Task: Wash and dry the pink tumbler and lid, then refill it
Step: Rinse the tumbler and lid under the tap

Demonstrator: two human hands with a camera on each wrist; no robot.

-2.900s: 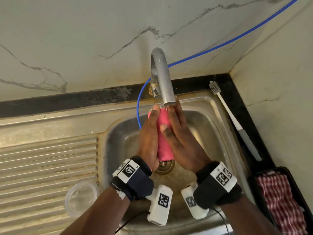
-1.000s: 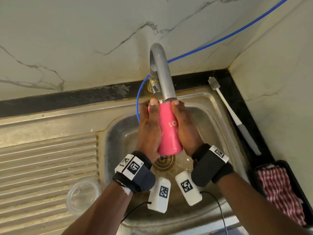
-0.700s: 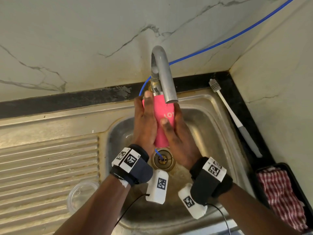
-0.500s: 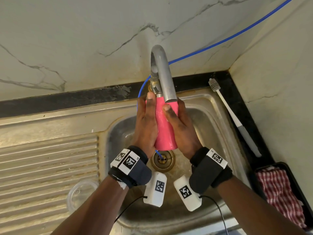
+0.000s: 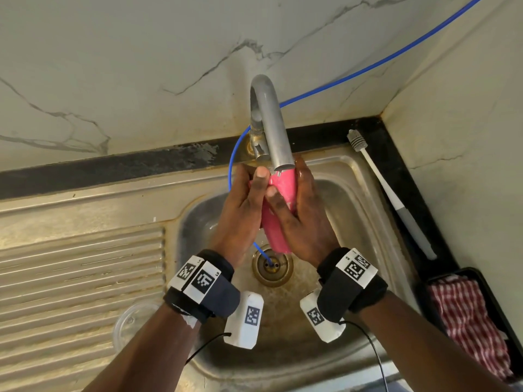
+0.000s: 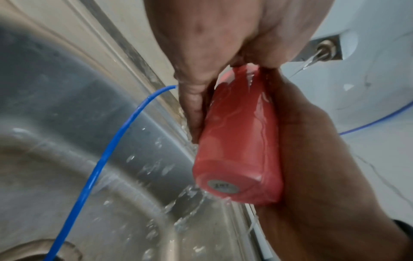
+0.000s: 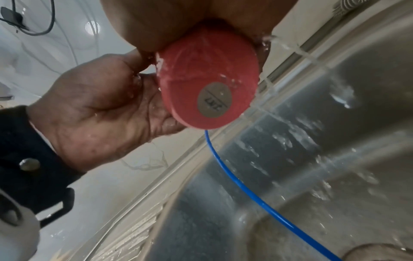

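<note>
head view: the pink tumbler (image 5: pixel 278 210) is held between both hands over the sink (image 5: pixel 365 210), its top end right under the mouth of the tap (image 5: pixel 273 128) and its base pointing down toward the drain (image 5: pixel 272 266). the left hand (image 5: pixel 240 213) lies along the tumbler's left side, fingers (image 5: pixel 261 176) mostly straight and close together, the thumb on top near the rim. the right hand (image 5: pixel 304 219) cups the right side, its thumb laid across the front and the other fingers wrapped behind the cup.

left wrist view: the tumbler (image 6: pixel 241 137) is wet, with water running over its side and dripping from its base, where a round grey sticker (image 6: pixel 223 186) sits. a thin stream of water also leaves a small outlet (image 6: pixel 324 51) at the upper right.

right wrist view: the base of the tumbler (image 7: pixel 208 84) faces the camera, with the left hand (image 7: pixel 105 109) beside it and drops falling into the basin.

a blue tube (image 5: pixel 368 66) runs along the wall, loops behind the tap and ends in the drain. a clear lid (image 5: pixel 133 323) lies on the ribbed draining board (image 5: pixel 79 278), left of the basin. a white brush (image 5: pixel 387 190) lies on the black ledge to the right of the sink, and a red checked cloth (image 5: pixel 469 323) sits in a black tray (image 5: pixel 492 295) at the far right.
</note>
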